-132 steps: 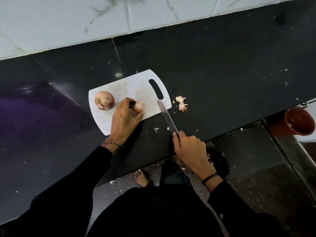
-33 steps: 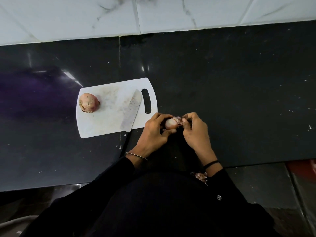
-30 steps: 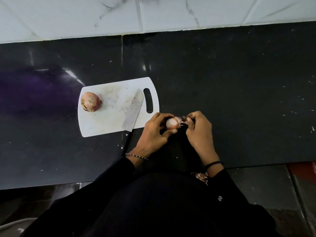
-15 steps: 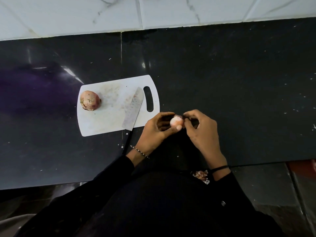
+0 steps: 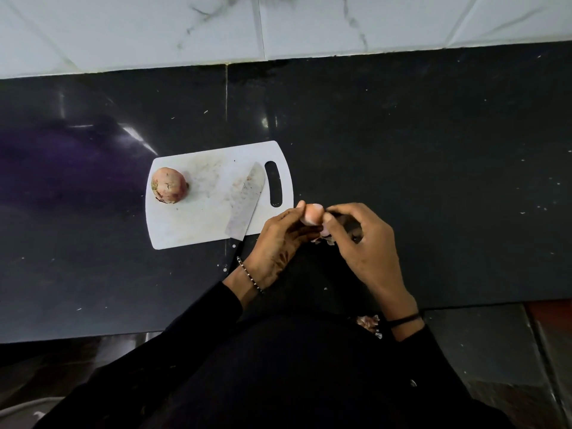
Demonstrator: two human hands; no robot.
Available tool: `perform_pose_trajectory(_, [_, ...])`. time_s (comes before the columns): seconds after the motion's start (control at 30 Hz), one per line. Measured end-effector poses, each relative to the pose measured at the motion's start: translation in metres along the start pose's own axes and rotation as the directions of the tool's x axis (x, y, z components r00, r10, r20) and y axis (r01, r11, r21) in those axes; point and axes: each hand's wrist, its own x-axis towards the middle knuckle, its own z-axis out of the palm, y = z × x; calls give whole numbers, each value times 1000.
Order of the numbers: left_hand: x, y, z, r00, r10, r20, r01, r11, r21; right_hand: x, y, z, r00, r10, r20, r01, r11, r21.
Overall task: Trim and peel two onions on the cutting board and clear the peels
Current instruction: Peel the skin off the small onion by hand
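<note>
White cutting board (image 5: 198, 224), unpeeled onion (image 5: 169, 185) on it — pale onion (image 5: 312, 214) off-board

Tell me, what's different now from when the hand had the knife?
The right hand let go of the knife, now lying on the cutting board. The left hand lifted the small onion off the board; both hands now grip it. The unpeeled onion stayed on the board.

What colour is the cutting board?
The cutting board is white with faint stains, seen in the head view.
</note>
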Motion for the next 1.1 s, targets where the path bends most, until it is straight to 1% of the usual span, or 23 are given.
perform_pose_trajectory(0.13, [-3,1,1,998,-38,57,39,999,-27,-3,-3,2,999,-51,1,50,998,34])
perform_pose_trajectory(0.3, [-2,-1,3,996,-74,59,77,996,-43,-2,-2,1,997,-74,0,74,997,24])
perform_pose_trajectory(0.43, [-3,0,4,996,-72,50,73,997,-31,-1,0,2,997,-71,40,71,997,14])
perform_pose_trajectory(0.57, [-3,0,4,999,-51,18,50,997,57,1,1,3,995,-61,76,61,998,8])
perform_pose_trajectory(0.7, [-3,2,4,999,-37,15,35,995,93,4,1,0,992,-51,118,52,999,-6])
perform_pose_trajectory(0.87, [-3,7,7,999,-29,35,27,997,73,7,-3,3,985,-112,128,109,994,32])
perform_pose_trajectory(0.93, [-2,8,7,999,-23,37,20,998,62,6,-3,5,989,-93,117,89,995,34])
perform_pose_trajectory(1.07, [-1,9,7,1000,-25,6,25,998,66,5,-5,4,998,16,65,-17,1000,12])
perform_pose_trajectory(1.1, [-1,9,8,1000,-29,-3,29,997,68,6,-6,4,998,17,57,-18,1000,21])
